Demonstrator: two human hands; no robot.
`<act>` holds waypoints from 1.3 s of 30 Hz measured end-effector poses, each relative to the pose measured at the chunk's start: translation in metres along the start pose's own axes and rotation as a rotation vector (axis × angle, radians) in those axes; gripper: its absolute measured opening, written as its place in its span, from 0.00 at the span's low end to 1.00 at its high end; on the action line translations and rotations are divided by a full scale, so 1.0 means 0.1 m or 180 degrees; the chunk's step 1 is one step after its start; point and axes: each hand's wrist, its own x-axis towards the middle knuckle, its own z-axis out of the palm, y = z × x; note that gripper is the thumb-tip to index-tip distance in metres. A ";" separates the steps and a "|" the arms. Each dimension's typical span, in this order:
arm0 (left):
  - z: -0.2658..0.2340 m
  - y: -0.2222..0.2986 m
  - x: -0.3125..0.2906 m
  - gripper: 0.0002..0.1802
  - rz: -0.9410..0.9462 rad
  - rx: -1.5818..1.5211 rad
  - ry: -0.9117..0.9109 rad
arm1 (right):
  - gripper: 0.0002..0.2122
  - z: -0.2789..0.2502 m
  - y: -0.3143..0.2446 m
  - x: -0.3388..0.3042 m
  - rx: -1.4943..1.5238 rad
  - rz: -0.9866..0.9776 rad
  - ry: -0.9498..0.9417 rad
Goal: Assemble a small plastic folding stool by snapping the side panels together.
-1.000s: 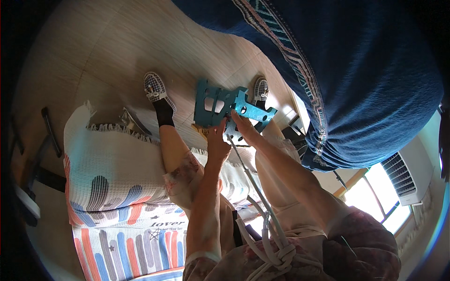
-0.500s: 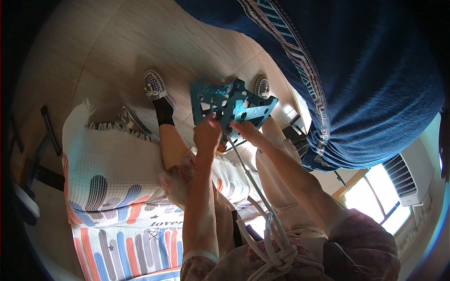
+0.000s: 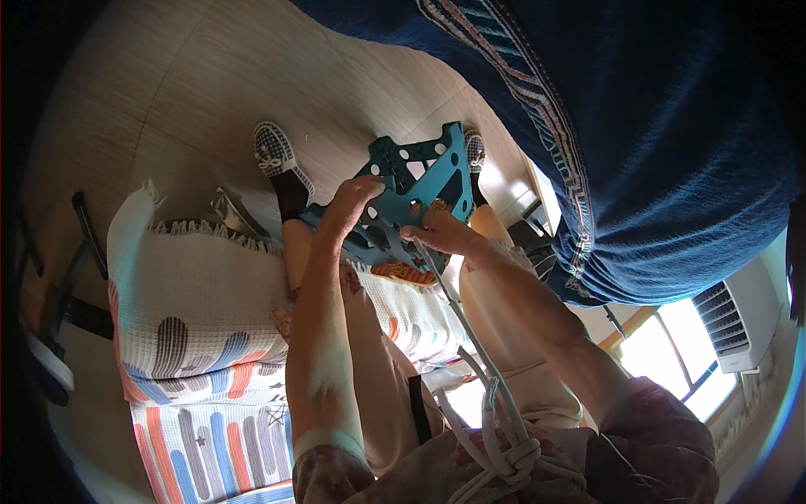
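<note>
Frame (image 3: 430, 183), teal and pierced with round and angular holes, is held in the head view over the gap between the person's shins. The left hand (image 3: 357, 202) has its fingers bent over the frame's left part, clamped on it; the right hand (image 3: 441, 233) pinches the near right part, thumb pointing left. A pale cord (image 3: 453, 298) runs from the waist toward the right hand, and an orange striped object (image 3: 403, 274) shows just below the frame. Checked shoes (image 3: 273, 149) rest on the wood-look floor (image 3: 218, 109), with a fringed, striped throw (image 3: 210, 286) at left
</note>
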 end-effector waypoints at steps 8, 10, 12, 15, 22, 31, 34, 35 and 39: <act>-0.20 -0.02 -0.05 0.11 0.0504 -0.0530 -0.0216 | 0.30 0.04 -0.21 -0.09 0.0024 -0.0175 0.0904; -0.19 0.01 -0.04 0.13 0.0740 -0.0726 0.0000 | 0.29 -0.02 -0.13 -0.06 0.0304 0.0018 0.1071; -0.18 0.02 -0.04 0.13 0.0751 -0.0731 -0.0071 | 0.29 0.03 -0.10 -0.02 0.0260 0.0006 0.1149; -0.21 0.03 -0.10 0.14 0.0743 -0.0717 -0.0111 | 0.29 0.09 -0.16 -0.01 0.0247 0.0001 0.1245; -0.23 0.16 -0.15 0.12 0.0854 -0.0825 -0.0138 | 0.30 0.06 -0.37 -0.02 0.0252 0.0025 0.1521; -0.26 0.12 -0.17 0.14 0.1165 -0.1298 0.0392 | 0.29 -0.08 -0.46 0.05 0.0482 0.0262 0.1798; -0.18 0.15 -0.12 0.14 0.1131 -0.1142 0.0325 | 0.29 -0.10 -0.53 0.09 0.0337 0.0344 0.1803; -0.17 0.18 -0.11 0.14 0.1130 -0.1145 0.0320 | 0.29 -0.10 -0.54 0.09 0.0334 0.0348 0.1806; -0.20 0.28 -0.14 0.14 0.1165 -0.0981 0.0236 | 0.30 -0.12 -0.65 0.07 0.0529 0.0379 0.1810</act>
